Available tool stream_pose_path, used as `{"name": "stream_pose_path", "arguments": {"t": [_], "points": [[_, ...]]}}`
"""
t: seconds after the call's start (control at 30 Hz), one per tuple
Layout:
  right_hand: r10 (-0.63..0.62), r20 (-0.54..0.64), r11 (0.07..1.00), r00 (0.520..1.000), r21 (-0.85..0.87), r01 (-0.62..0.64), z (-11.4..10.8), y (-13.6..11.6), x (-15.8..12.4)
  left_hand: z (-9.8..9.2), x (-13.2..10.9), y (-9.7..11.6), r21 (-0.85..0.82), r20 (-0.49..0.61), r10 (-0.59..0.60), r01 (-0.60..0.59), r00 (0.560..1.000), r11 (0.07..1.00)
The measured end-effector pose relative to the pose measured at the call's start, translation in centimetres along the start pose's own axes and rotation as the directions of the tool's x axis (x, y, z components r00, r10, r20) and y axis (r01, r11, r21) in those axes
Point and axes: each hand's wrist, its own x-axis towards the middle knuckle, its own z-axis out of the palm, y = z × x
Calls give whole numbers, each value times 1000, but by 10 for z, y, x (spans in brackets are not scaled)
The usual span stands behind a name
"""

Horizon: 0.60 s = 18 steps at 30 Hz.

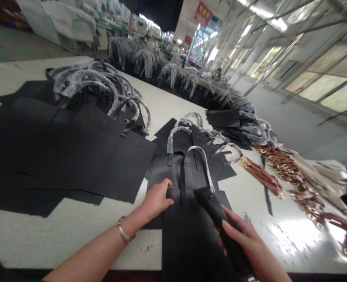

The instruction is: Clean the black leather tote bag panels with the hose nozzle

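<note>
Both bare forearms are stretched forward. The left hand [157, 199] is held palm-down, fingers curled under. The right hand [245, 237] is clenched, thumb laid forward.

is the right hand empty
No, the right hand grips a long black piece above the black bag, while the left hand rests on the bag.

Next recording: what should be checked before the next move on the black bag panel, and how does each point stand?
1. Left hand touches the black bag panel: ok.
2. Left hand grips it: cannot tell.
3. Right hand shut on the long black object: ok.
4. Object's tip touching the panel: cannot tell.
5. Wrapped handle lies on the panel: ok.
6. Brown straps apart from the panel: ok.
</note>
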Motion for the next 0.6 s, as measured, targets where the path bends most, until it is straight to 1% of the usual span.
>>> {"name": "stream_pose_path", "arguments": {"t": [0.03, 0.07, 0.1, 0.13, 0.2, 0.27, 0.33, 0.4, 0.5, 0.6], "points": [[11, 36, 1000, 999, -9, -11, 6, 2, -2, -2, -3, -3, -155, 10, -39, 40, 999, 987], [16, 70, 1000, 997, -13, -15, 12, 4, -4, -2, -6, -6, -313, 30, -80, 86, 996, 946], [20, 108, 1000, 994, -15, -19, 20, 6, -4, -2, -9, -8, -455, 53, -122, 132, 991, 881], [23, 142, 1000, 990, -15, -21, 27, 8, -5, -1, -13, -10, -569, 71, -155, 168, 985, 805], [36, 196, 999, 980, -13, -34, 40, 8, -4, 2, -19, -12, -713, 70, -188, 181, 980, 677], [47, 231, 999, 972, -10, -46, 51, 5, -1, 5, -24, -13, -785, 62, -183, 161, 981, 598], [35, 262, 999, 965, -4, -35, 59, -1, 4, 8, -26, -13, -818, 70, -165, 151, 984, 555], [-13, 290, 1000, 957, 3, 13, 64, -8, 11, 10, -28, -13, -826, 79, -145, 146, 986, 544], [-71, 273, 997, 959, -3, 74, 67, -15, 17, 11, -28, -15, -830, 50, -126, 111, 991, 547], [-43, 275, 999, 961, -6, 47, 66, -16, 18, 10, -29, -15, -859, 31, -116, 86, 993, 505]]}}
